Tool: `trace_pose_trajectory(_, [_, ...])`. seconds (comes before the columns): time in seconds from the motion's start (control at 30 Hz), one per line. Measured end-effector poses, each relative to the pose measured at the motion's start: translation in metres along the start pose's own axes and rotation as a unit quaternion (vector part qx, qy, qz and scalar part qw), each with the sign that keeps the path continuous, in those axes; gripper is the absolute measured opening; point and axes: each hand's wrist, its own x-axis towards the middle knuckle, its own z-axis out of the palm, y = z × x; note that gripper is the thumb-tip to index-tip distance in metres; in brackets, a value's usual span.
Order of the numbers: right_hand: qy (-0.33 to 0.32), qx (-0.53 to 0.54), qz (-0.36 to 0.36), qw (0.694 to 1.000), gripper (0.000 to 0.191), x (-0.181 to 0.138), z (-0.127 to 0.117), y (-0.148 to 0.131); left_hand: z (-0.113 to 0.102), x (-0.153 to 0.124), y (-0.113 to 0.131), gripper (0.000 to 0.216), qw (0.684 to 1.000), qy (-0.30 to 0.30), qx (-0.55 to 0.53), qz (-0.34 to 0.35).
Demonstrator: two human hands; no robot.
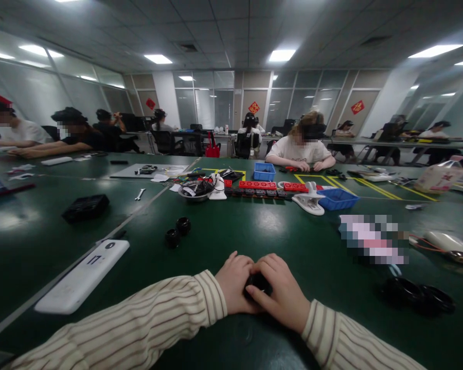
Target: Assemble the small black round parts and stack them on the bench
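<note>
My left hand (234, 285) and my right hand (282, 290) meet low over the green table. Between them is a small black round part (259, 282), its dark top showing in the gap. Both hands have their fingers curled around it, and they cover most of its sides. Farther off, left of my hands, two small black cylindrical parts (177, 232) sit side by side. To my right lie two larger black ring-shaped parts (419, 296), touching or nearly so.
A white rectangular device (85, 275) and a black box (86, 208) lie to the left, near a wrench (140, 194). Ahead stand a metal bowl (196, 191), red power strips (257, 185), a white clamp (309, 199) and a blue bin (337, 199). A person (301, 146) works opposite.
</note>
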Motion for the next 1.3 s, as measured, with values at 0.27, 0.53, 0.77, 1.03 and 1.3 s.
trace_pose_trajectory(0.27, [-0.014,0.067,-0.106,0.992,0.019,0.000,-0.007,-0.003,-0.004,0.008,-0.014,0.056,0.994,-0.045,-0.030,0.096])
trace_pose_trajectory(0.53, [-0.024,0.084,-0.162,0.983,0.028,-0.003,-0.008,-0.005,-0.012,0.007,-0.010,0.077,0.992,-0.088,-0.039,0.087])
trace_pose_trajectory(0.77, [0.038,0.044,-0.011,0.998,0.021,-0.003,-0.002,0.004,-0.012,-0.004,0.001,0.084,1.000,-0.014,-0.020,0.019])
trace_pose_trajectory(1.03, [-0.008,0.012,0.020,1.000,0.017,0.000,0.000,0.001,-0.009,-0.002,-0.004,0.052,0.999,0.004,0.035,0.007])
trace_pose_trajectory(1.3, [-0.040,0.068,-0.075,0.994,0.018,-0.002,-0.004,-0.001,-0.012,0.006,-0.017,0.038,0.989,-0.029,0.015,0.144])
